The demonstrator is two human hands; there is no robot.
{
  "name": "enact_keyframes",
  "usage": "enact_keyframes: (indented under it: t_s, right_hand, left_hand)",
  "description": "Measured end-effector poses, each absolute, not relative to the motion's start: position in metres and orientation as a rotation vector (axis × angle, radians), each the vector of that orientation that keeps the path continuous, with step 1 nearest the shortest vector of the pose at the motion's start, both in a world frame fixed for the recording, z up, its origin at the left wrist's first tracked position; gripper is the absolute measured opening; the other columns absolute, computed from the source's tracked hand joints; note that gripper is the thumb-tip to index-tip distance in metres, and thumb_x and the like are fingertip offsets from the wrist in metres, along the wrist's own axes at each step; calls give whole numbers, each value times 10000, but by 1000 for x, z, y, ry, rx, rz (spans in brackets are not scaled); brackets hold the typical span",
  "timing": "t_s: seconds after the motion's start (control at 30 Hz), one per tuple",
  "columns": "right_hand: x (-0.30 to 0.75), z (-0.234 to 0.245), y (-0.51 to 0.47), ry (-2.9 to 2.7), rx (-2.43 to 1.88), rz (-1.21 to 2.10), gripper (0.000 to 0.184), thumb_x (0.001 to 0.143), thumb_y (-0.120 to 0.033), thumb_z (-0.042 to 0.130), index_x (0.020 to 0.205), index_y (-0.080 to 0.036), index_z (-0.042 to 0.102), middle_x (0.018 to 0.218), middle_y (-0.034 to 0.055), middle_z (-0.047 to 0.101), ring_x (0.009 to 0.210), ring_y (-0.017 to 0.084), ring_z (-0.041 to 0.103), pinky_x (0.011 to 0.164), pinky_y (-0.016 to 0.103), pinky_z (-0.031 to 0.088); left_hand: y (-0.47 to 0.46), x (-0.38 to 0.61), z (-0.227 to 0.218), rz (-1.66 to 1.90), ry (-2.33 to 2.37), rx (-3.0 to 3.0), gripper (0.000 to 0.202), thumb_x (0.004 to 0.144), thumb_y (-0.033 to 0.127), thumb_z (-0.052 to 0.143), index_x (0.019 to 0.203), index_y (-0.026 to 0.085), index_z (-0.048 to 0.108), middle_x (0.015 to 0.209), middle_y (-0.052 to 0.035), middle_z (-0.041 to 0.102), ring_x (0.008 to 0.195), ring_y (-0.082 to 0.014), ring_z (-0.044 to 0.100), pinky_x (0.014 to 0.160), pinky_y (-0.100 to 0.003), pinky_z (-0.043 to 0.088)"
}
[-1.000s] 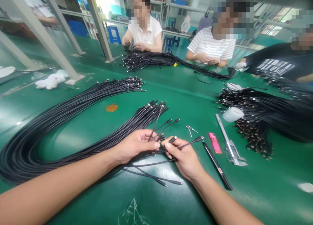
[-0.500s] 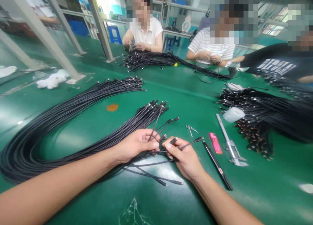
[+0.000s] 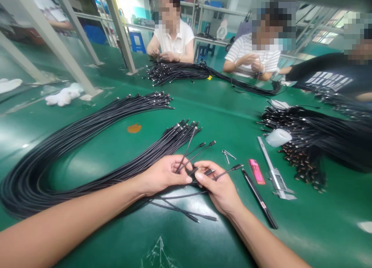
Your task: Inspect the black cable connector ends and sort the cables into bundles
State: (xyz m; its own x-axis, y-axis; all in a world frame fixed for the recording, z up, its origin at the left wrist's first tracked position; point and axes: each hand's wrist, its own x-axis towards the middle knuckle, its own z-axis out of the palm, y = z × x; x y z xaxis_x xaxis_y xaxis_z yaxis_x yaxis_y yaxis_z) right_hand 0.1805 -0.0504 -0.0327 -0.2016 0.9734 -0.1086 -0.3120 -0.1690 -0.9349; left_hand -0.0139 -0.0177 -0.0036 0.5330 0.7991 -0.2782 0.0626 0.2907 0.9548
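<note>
So I'm pinching cables (image 3: pixel 193 159) in my left hand (image 3: pixel 168 174) and a plug (image 3: pixel 209 172) in my right hand (image 3: pixel 220 184), probably so they aren't tangling. The bundle (image 3: pixel 26 175) is curving leftward; pen (image 3: pixel 259 198) and caliper (image 3: pixel 273 170) are lying right, likely for easy reach.
</note>
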Motion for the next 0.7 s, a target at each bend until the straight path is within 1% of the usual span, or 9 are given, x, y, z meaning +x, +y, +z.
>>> enact_keyframes:
  t_s: [0.13,0.23,0.3,0.37,0.43,0.5,0.6,0.7]
  right_hand:
    - [182,-34,-51,-1069,-1009,1545,236,801,-398,789,937,-206,760,814,26,683,703,151,534,674,276,405]
    - [183,-33,-50,-1050,-1004,1572,232,822,-402,768,945,-206,761,792,24,675,736,162,551,715,285,417]
    - [183,-32,-50,-1012,-984,1606,234,819,-394,771,956,-205,759,784,21,671,752,161,561,739,283,422]
    - [182,-31,-49,-977,-973,1629,235,812,-383,780,960,-202,757,781,18,671,760,156,568,754,279,425]
    - [182,-30,-49,-960,-965,1636,233,809,-372,785,963,-200,754,789,18,677,768,155,577,765,278,432]
    - [182,-29,-49,-952,-946,1643,221,815,-364,781,956,-198,747,819,23,690,782,158,593,781,285,444]
    - [180,-28,-49,-874,-891,1666,212,817,-359,782,947,-203,722,915,41,716,818,171,623,810,307,470]
    - [179,-28,-48,-744,-839,1652,260,817,-359,789,1019,-219,704,912,40,722,820,165,633,793,295,494]
  left_hand:
    - [-19,-14,-6,581,873,1220,371,691,280,844,946,146,611,711,30,608,641,-95,540,634,-222,422]
    - [-19,-14,-5,590,859,1225,378,684,276,854,951,147,620,735,19,633,669,-103,560,664,-232,441]
    - [-19,-13,-3,605,852,1205,339,714,304,837,927,142,629,763,2,654,701,-111,578,698,-241,458]
    - [-18,-12,-2,624,858,1160,296,783,368,779,899,135,637,786,-22,673,723,-123,602,720,-253,471]
    - [-18,-11,-2,647,875,1097,302,853,424,695,898,129,651,788,-35,676,728,-136,625,723,-263,481]
    - [-17,-11,-4,667,893,1062,320,894,443,634,915,126,670,776,-34,671,723,-140,633,715,-261,483]
    - [-18,-11,-4,660,905,1129,308,895,426,629,883,124,689,760,-35,675,714,-137,616,721,-258,478]
    - [-19,-11,-2,576,909,1279,302,869,414,664,789,123,679,766,-42,681,738,-150,604,738,-267,464]
